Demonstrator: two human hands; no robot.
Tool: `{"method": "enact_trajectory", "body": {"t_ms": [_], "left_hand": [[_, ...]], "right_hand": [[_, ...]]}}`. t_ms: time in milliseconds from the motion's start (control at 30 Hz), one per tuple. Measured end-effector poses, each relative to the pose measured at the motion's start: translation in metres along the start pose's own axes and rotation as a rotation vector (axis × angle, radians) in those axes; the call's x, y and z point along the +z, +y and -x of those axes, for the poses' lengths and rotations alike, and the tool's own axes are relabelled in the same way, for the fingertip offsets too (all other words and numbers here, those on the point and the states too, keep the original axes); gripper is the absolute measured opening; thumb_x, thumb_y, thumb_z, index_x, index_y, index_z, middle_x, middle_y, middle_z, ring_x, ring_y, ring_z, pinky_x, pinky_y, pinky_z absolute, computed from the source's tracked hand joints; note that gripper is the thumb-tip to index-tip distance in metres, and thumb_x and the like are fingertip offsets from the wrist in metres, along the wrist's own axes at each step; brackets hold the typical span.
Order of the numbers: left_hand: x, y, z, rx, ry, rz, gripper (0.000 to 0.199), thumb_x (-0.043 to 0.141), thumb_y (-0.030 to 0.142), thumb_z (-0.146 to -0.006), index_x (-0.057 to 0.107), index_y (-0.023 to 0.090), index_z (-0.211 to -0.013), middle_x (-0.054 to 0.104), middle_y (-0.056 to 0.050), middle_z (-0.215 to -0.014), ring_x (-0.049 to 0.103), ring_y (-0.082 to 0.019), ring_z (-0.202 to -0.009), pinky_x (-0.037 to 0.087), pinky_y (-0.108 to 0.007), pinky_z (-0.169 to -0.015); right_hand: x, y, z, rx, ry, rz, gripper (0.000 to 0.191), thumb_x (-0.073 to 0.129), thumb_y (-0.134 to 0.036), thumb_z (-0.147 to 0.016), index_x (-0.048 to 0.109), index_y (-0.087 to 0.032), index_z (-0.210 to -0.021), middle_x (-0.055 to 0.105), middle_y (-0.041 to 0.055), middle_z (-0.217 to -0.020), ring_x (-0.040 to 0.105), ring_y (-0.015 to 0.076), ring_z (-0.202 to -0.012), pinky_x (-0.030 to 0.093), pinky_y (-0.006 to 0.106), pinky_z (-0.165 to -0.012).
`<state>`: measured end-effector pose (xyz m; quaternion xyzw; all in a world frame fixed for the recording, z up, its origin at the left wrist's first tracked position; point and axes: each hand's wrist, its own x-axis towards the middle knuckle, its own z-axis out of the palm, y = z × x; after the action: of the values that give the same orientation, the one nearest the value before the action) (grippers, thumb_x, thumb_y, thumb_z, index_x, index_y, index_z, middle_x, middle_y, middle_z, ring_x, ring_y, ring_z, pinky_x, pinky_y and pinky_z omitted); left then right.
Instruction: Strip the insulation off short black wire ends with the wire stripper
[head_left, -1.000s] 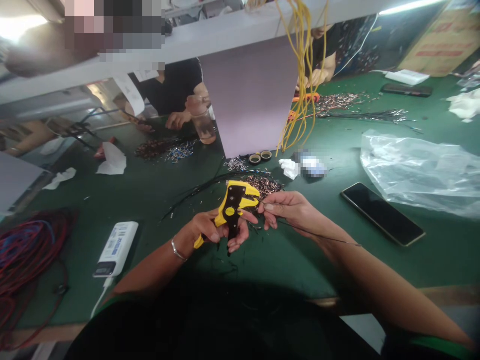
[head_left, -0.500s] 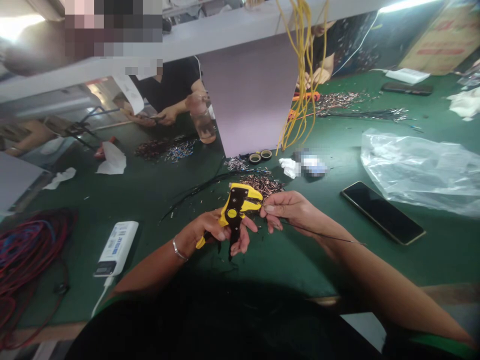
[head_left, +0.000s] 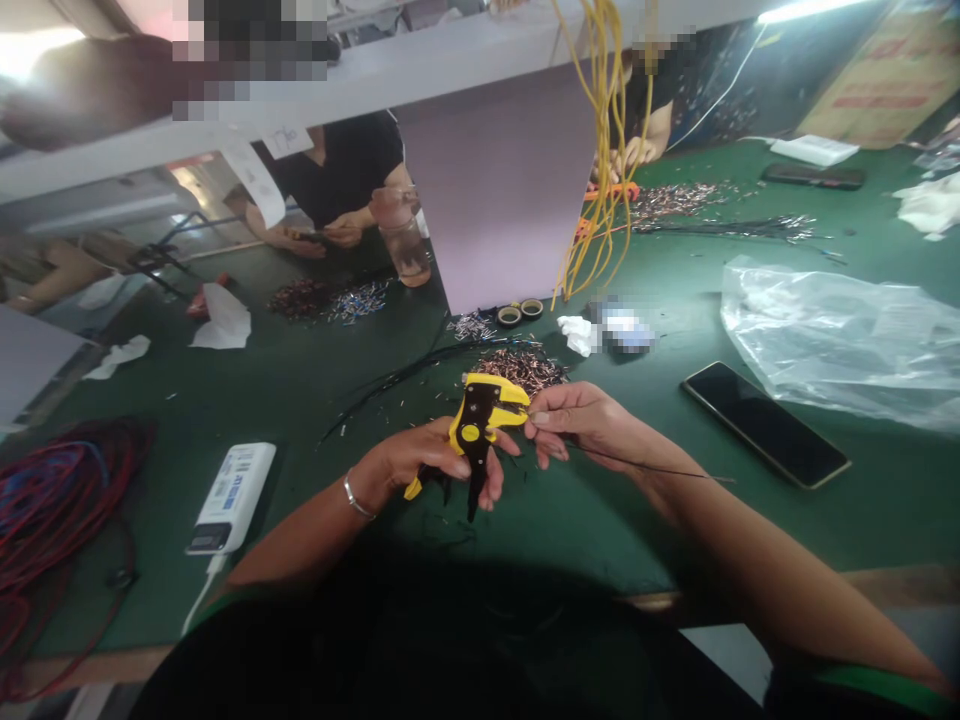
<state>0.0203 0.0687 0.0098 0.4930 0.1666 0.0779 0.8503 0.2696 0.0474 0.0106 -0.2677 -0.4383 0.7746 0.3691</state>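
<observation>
My left hand (head_left: 442, 455) is wrapped round the handles of a yellow and black wire stripper (head_left: 478, 425), whose jaws point right. Between thumb and fingers, my right hand (head_left: 574, 422) pinches a thin dark wire (head_left: 660, 466) right beside the jaws. The wire trails back to the right over my forearm; whether its tip sits inside the jaws is too small to tell. Just behind the tool lies a heap of short copper-coloured wire pieces (head_left: 525, 368). Long black wires (head_left: 397, 375) stretch leftward from it on the green table (head_left: 600, 540).
A phone (head_left: 765, 425) and a plastic bag (head_left: 832, 340) lie right. A white power bank (head_left: 232, 498) and coiled red cables (head_left: 67, 510) lie left. Yellow wires (head_left: 611, 130) hang beside a grey panel (head_left: 502, 190). Other people's hands work across the table.
The wire stripper and my left hand have shifted slightly right and tilted a little. My right hand has barely moved and still pinches the wire.
</observation>
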Motion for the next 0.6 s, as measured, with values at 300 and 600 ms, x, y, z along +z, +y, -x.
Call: {"method": "enact_trajectory", "body": {"t_ms": [300,600], "left_hand": [[-0.0008,-0.0014,-0.0007,-0.005,0.035,-0.051,0.048,0.069,0.031,-0.080,0.059,0.015,-0.124,0.069,-0.009,-0.085,0.069,-0.024,-0.077,0.055,-0.040,-0.075],[0.0005,-0.0031,-0.0004,0.010,0.080,-0.052,0.033,0.074,0.031,-0.077,0.067,0.013,-0.105,0.068,-0.008,-0.077,0.066,-0.021,-0.068,0.056,-0.038,-0.068]], "right_hand": [[-0.0028,-0.0007,0.0007,0.016,-0.024,0.012,0.011,0.072,-0.023,-0.078,0.073,-0.014,-0.072,0.057,-0.0035,-0.048,0.048,0.0087,-0.041,0.053,0.028,-0.052],[-0.0004,0.0009,-0.0010,0.072,-0.051,-0.077,0.013,0.074,-0.025,-0.076,0.073,-0.014,-0.071,0.055,-0.0042,-0.046,0.047,0.0090,-0.040,0.056,0.030,-0.051]]}}
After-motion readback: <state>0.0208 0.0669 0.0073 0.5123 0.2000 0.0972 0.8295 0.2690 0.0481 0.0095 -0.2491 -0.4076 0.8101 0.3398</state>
